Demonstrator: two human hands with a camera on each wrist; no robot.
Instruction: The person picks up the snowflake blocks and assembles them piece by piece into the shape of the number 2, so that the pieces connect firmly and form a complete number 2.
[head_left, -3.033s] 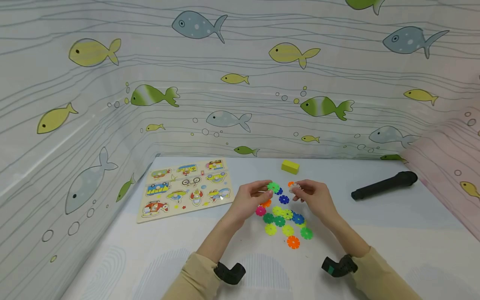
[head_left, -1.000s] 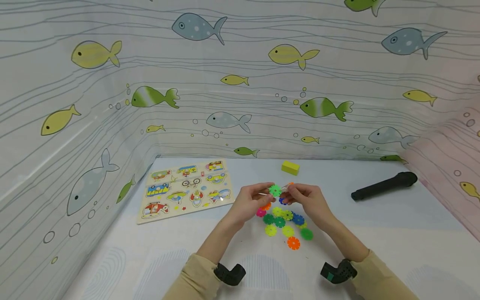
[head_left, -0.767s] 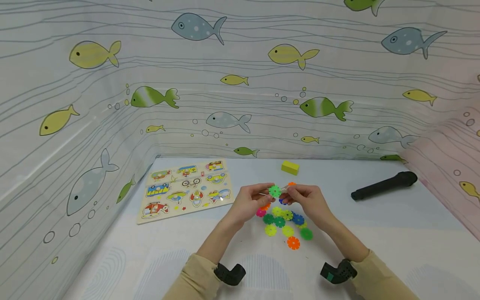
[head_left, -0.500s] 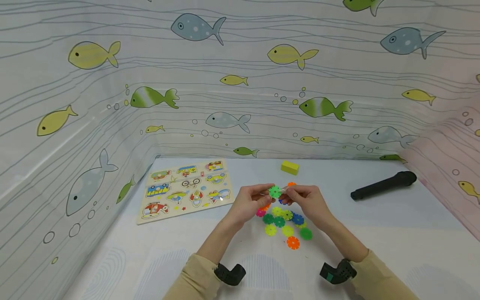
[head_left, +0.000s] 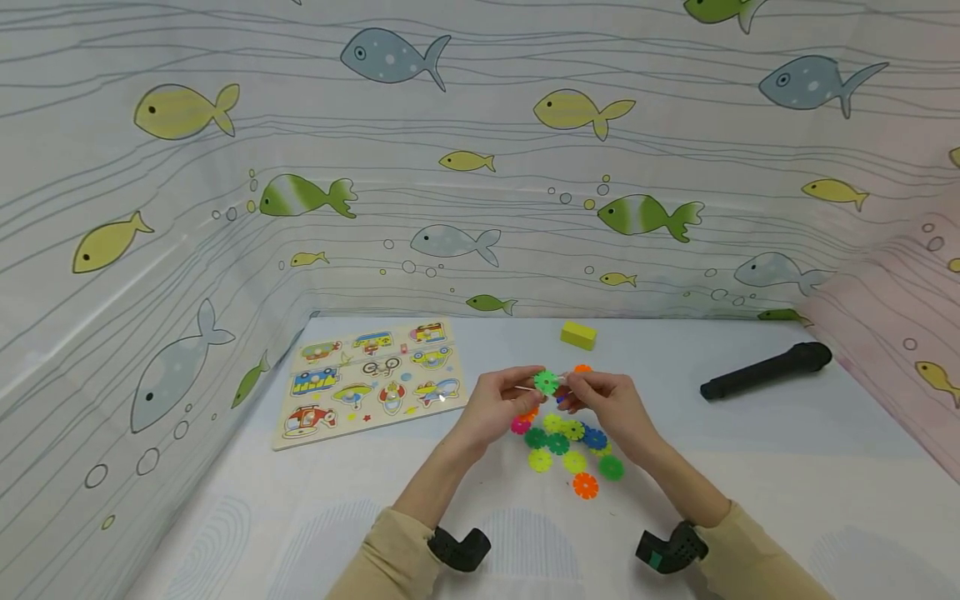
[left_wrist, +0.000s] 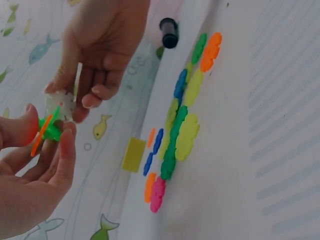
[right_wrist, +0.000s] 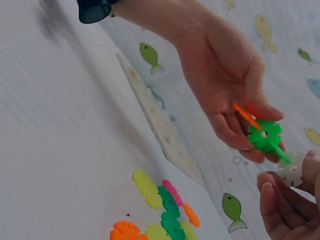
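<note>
My left hand [head_left: 491, 406] pinches a small cluster of interlocking snowflake discs: a green disc [right_wrist: 265, 134] facing me, an orange disc [right_wrist: 246, 115] slotted in crosswise, and another green disc [right_wrist: 280, 151] standing edge-on. Between the thumb and fingers of my right hand [head_left: 613, 408] is a translucent white disc [right_wrist: 291, 169], right at the edge-on green disc. Both hands are raised over the table, fingertips close together. Below them lie loose discs: an orange disc [head_left: 586, 486] nearest me, a green disc [head_left: 611, 468], a blue disc [head_left: 595, 439] and several yellow ones.
A wooden picture puzzle board [head_left: 375, 385] lies at the back left. At the back stands a yellow block [head_left: 578, 336], and a black microphone-shaped object [head_left: 767, 372] lies to the right. Fish-patterned curtain walls [head_left: 465, 200] close off the back and sides.
Three seconds ago the hands were apart; the right hand has since moved left, bringing the white disc against the green cluster. Over the last second they shift only slightly.
</note>
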